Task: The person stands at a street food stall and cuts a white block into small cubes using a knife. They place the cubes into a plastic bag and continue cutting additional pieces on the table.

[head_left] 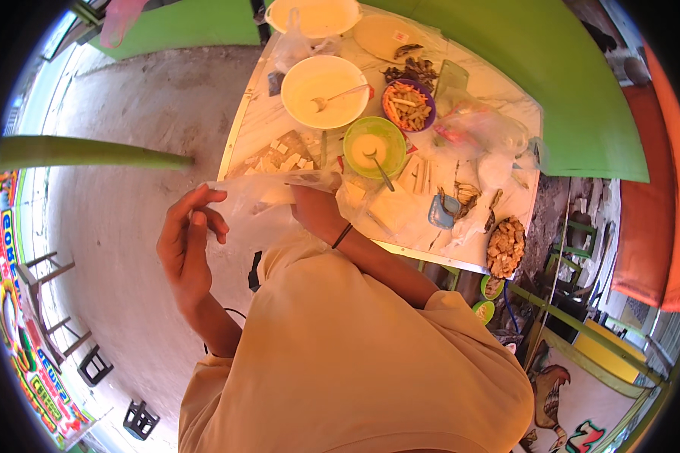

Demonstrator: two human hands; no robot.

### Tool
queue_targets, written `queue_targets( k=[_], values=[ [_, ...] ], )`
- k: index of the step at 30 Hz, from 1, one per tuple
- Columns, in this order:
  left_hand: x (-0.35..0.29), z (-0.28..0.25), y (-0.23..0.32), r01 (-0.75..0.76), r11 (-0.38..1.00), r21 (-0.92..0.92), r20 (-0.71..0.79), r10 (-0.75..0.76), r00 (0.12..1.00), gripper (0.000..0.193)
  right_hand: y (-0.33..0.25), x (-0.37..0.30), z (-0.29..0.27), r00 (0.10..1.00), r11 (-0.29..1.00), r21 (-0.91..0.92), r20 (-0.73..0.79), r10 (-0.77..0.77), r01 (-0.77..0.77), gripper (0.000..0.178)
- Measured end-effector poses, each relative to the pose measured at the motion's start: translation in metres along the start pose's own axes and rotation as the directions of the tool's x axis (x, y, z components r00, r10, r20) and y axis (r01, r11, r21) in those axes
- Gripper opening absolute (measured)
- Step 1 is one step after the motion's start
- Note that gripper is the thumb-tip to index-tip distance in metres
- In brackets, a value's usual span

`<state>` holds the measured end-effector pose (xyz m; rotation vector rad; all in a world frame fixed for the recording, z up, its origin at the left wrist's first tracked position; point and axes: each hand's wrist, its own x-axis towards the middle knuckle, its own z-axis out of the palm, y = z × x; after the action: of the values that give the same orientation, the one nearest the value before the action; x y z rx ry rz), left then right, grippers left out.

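Note:
A clear plastic bag point(261, 204) stretches between my two hands over the near left part of the table. My left hand point(191, 241) has curled fingers at the bag's left end, pinching its edge. My right hand point(313, 208) reaches into the bag, and the film and folds hide its fingers. Just beyond lie white cut pieces point(276, 160) on a brown board, with a knife point(324, 149) at its right. Nearby are a green bowl point(353, 128) of pale liquid with a spoon point(378, 170), and a white basin point(287, 83) with a ladle point(344, 93).
To the right stand a purple-rimmed bowl point(433, 106) of orange and pale sticks, a blue container point(440, 215) and crumpled plastic bags point(483, 124). Browned food point(506, 245) is heaped at the table's right corner. Another white basin point(279, 23) stands far back. A green post point(91, 154) juts in from the left.

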<state>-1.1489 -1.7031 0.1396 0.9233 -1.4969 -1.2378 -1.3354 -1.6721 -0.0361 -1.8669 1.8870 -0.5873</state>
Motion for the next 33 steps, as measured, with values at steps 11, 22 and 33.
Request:
queue_targets(
  k=[11, 22, 33],
  values=[
    [-0.001, 0.001, -0.003, -0.097, 0.995, -0.025, 0.053, 0.098, 0.994, 0.029, 0.004, -0.017, -0.011, 1.0, 0.995, 0.098, -0.022, -0.015, 0.017, 0.019],
    [0.021, -0.008, 0.005, -0.13, 0.969, 0.212, 0.065, 0.118, 0.991, 0.031, 0.095, -0.1, -0.06, 0.595, 0.789, 0.567, -0.557, 0.579, -0.238, 0.009],
    [0.049, -0.041, 0.055, -0.169, 0.925, 0.341, -0.108, 0.217, 0.97, 0.033, 0.112, -0.069, -0.003, 0.938, 0.983, -0.02, -0.302, 0.169, -0.183, 0.028]
  ],
)
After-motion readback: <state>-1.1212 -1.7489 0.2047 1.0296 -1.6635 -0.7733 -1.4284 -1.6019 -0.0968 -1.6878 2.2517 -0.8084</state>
